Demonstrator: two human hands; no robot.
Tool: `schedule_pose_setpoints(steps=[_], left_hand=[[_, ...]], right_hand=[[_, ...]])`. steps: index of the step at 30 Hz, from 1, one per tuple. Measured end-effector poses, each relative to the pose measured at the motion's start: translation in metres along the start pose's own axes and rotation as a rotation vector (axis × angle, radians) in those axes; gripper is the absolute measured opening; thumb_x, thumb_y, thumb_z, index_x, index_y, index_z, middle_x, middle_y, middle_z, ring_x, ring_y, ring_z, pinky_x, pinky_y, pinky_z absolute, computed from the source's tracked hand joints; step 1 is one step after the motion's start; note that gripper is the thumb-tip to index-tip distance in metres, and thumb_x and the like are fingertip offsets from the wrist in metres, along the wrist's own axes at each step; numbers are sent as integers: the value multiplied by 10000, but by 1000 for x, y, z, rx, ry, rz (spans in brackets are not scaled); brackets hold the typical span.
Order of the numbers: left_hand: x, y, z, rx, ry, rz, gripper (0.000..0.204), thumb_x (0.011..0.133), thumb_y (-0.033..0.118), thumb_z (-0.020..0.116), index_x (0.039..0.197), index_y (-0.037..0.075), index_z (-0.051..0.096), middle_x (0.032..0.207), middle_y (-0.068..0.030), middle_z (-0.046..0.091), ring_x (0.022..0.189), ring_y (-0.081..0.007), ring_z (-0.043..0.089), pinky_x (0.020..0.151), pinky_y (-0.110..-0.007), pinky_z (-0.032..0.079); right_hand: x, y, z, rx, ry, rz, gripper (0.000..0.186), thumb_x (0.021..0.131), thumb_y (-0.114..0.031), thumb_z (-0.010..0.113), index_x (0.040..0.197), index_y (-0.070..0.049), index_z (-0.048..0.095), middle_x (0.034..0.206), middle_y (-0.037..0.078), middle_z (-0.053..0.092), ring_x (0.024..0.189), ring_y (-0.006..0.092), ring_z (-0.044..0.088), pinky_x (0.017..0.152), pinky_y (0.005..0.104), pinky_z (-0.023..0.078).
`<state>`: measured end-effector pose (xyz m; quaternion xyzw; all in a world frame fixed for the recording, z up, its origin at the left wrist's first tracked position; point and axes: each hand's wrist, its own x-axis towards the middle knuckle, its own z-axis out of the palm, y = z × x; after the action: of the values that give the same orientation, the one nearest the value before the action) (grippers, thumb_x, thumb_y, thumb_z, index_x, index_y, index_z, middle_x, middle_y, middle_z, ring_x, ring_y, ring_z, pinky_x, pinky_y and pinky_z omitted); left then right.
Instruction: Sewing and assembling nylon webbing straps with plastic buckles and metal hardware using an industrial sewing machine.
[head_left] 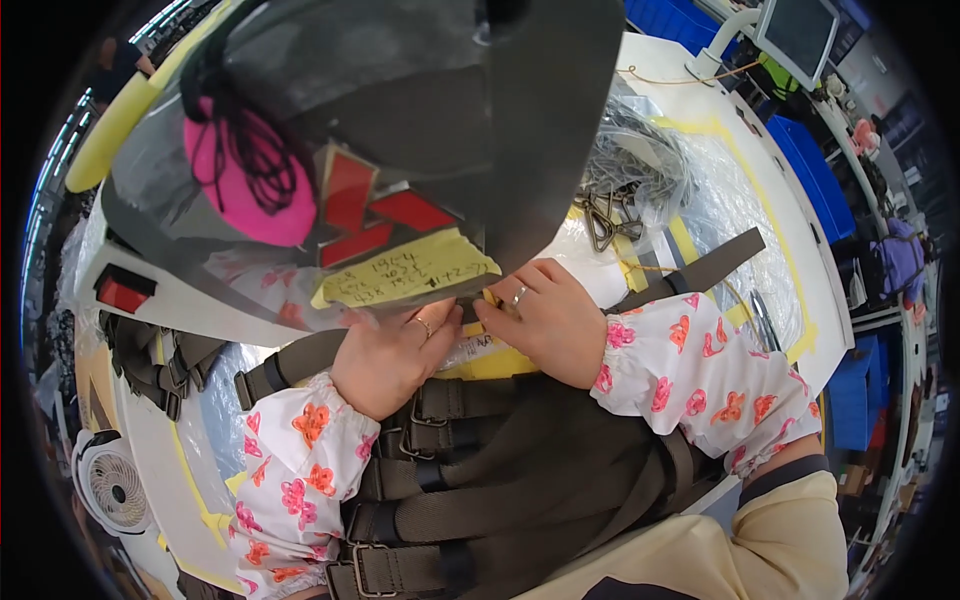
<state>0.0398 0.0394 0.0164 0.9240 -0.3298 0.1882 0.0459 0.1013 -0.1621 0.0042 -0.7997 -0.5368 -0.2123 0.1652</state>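
Strip lights glow beyond a white fan at left, and blue bins line the right.

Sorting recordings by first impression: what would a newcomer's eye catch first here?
Probably the big dark machine filling the top centre, with a bright pink oval on its left side. Then the flower-print sleeves, lower left and right, with left hand and right hand close together beneath the machine.

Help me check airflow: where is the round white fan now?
In the head view, the fan is at lower left, beside the white table, left of the white floral left sleeve.
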Motion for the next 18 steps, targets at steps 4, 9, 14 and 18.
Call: schedule_pose_setpoints(steps=[4,9,14,18], left_hand=[[0,1,4,-36,11,-33,263,699,26,577,958,13,625,1079,-93,601,870,-239,623,656,-309,536],[4,8,-4,-142,-50,-166,276,700,20,585,972,26,629,1095,-92,604,867,-251,623,668,-326,531],[5,10,-6,-179,-45,-180,304,682,10,605,982,45,634,1085,-105,608,888,-275,607,702,-347,519],[-4,12,-2,-220,-84,-352,343,704,38,602,1033,130,630,1040,-105,612,777,-276,611,635,-352,500]], right_hand=[[2,3,-2,16,9,-61,147,667,-126,586,795,-54,595,960,32,585,897,172,522,806,331,404],[5,-2,-2,-77,-16,-80,151,668,-124,582,787,-34,607,930,80,624,891,188,547,848,361,400],[3,-4,-4,-80,-14,-64,137,664,-129,581,761,-38,612,919,96,629,888,189,559,904,413,383],[5,-8,-5,-91,-80,-49,112,660,-129,580,735,-53,615,876,81,623,884,185,560,944,447,366]])
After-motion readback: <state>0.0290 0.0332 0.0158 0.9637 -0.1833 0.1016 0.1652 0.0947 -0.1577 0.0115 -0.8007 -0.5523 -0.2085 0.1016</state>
